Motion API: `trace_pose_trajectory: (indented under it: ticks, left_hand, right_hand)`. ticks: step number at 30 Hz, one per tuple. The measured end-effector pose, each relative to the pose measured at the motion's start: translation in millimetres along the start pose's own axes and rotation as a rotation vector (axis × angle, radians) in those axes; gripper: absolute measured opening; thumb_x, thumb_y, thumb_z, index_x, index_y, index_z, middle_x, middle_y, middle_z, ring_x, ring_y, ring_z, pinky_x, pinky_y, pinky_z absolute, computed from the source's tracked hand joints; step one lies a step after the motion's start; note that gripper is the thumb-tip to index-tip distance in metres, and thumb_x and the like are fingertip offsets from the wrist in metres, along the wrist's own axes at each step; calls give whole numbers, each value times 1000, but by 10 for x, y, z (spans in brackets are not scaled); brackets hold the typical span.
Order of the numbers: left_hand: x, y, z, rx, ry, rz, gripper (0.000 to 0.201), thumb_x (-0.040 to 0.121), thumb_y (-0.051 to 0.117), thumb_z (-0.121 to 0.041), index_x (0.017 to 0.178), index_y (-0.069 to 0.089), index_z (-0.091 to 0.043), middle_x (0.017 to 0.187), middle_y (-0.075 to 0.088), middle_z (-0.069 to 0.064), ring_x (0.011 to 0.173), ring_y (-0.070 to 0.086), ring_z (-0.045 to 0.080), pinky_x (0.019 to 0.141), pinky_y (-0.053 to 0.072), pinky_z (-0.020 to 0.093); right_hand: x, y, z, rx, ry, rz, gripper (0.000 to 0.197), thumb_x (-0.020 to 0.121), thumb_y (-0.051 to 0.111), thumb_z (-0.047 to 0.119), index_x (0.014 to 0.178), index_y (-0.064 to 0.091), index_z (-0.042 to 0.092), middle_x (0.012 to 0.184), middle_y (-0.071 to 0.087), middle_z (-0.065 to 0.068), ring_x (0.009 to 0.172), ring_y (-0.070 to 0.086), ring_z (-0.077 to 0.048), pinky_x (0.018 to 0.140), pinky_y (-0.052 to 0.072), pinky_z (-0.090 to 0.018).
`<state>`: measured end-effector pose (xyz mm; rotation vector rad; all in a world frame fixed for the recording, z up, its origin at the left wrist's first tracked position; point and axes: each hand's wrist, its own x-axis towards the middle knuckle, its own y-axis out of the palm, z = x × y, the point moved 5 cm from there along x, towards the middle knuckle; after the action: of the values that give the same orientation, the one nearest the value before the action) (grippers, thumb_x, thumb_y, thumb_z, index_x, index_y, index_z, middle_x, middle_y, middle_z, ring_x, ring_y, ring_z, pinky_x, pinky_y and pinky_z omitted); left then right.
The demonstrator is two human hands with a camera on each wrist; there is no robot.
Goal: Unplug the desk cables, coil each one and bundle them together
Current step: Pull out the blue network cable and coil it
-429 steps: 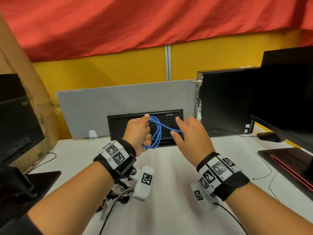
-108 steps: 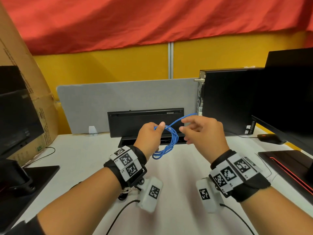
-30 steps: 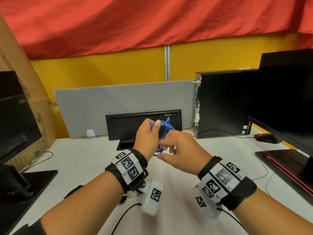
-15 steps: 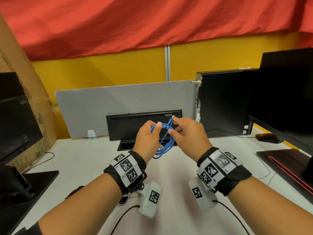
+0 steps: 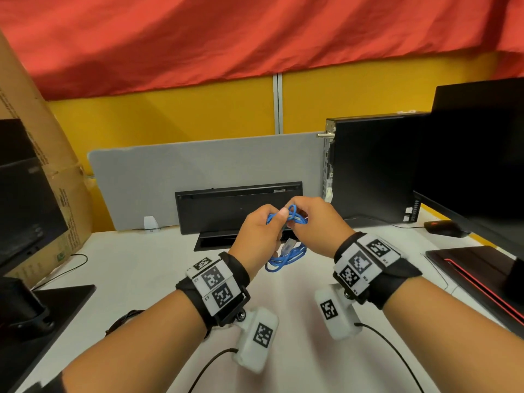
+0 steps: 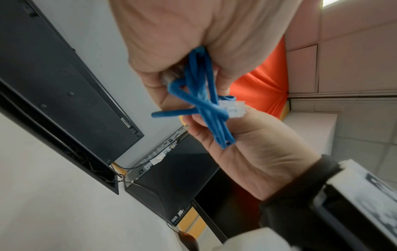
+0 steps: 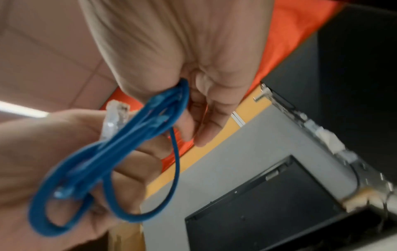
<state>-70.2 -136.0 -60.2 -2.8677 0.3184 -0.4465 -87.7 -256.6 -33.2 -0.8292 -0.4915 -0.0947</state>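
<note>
A blue network cable (image 5: pixel 286 255) is coiled into several loops and held above the white desk (image 5: pixel 141 265) between both hands. My left hand (image 5: pixel 262 232) grips the loops in its curled fingers, thumb on top. My right hand (image 5: pixel 317 222) pinches the upper part of the coil (image 6: pixel 204 95) and a strand wrapped across it. A clear plug (image 6: pixel 232 107) sticks out beside the wrap; another clear plug (image 7: pixel 115 117) shows in the right wrist view. The lower loops (image 7: pixel 71 191) hang free below the hands.
A black cable tray lid (image 5: pixel 238 208) stands open at the desk's back before a grey divider (image 5: pixel 198 165). A black computer tower (image 5: pixel 374 165) and monitor (image 5: pixel 482 154) stand right, a mouse (image 5: pixel 442 228) beside them. A monitor (image 5: pixel 25 208) and cardboard box (image 5: pixel 65 211) stand left.
Over the last second my right hand went up to the coil's top and settled against my left hand, drawing a strand across the loops. The coil now hangs a little lower.
</note>
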Motion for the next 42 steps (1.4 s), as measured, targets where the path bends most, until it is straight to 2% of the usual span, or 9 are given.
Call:
trace_pose_trajectory:
  ticks: [5,9,12,14,18,20,26,33,42]
  left_hand:
    - [-7,37,-32,13,-2,40,32,101,46,-33,95,56,-3,61,46,1,48,37,11,49,38,27]
    - [-5,41,-42,27,2,86,28,102,43,-34,86,54,-13,60,48,1,48,39,10,48,38,24]
    - [3,38,-1,-52,-67,148,29,102,42,-35,85,52,-14,58,48,0,47,37,10,48,35,24]
    - [-5,39,44,-138,-131,172,29,102,43,-36,86,51,-13,60,47,1,47,34,12,48,31,26]
    - [47,1,88,-312,-194,110,30,101,46,-33,79,48,-13,60,40,0,46,29,11,44,29,22]
    - [96,-15,73,-350,-178,68,31,102,46,-30,76,48,-14,60,33,-1,46,26,9,41,28,20]
    - [105,-128,59,-330,-101,-29,31,102,45,-27,74,49,-17,59,31,-4,47,24,9,44,26,24]
    - [62,-76,42,-78,-25,-104,29,100,48,-32,90,57,-7,57,39,-3,44,36,8,46,39,23]
    - [83,-100,-39,106,39,21,25,99,51,-22,88,68,-9,70,61,3,58,56,11,60,57,28]
  right_hand:
    - [7,-64,-13,-46,-21,2,8,81,69,6,76,63,3,67,62,-8,61,56,-18,60,51,-30]
    - [13,-101,-51,-97,-19,25,12,74,73,8,69,63,8,61,59,-2,56,55,-14,57,49,-29]
    - [-16,-165,-71,-115,-56,-54,23,68,80,19,87,68,13,76,65,0,67,60,-13,62,51,-24]
    - [-79,-205,-31,-144,-207,-154,38,67,80,22,102,66,20,88,61,5,74,57,-10,65,47,-20]
    - [-242,-124,149,-325,-624,-329,2,85,69,8,86,71,8,80,60,-4,73,54,-19,60,47,-30]
    - [-206,-139,92,-123,-523,-412,9,90,65,10,84,70,6,79,62,-3,72,56,-15,65,49,-29]
    - [-46,-204,-290,718,227,-507,31,93,61,18,66,66,5,58,64,-9,51,64,-21,56,58,-38]
    - [-111,-96,-96,199,-69,-429,13,87,65,7,85,71,19,65,68,6,60,66,-5,57,55,-16]
    - [-92,-9,-55,216,-26,-210,12,88,67,12,97,74,12,81,70,3,72,67,-9,74,59,-30]
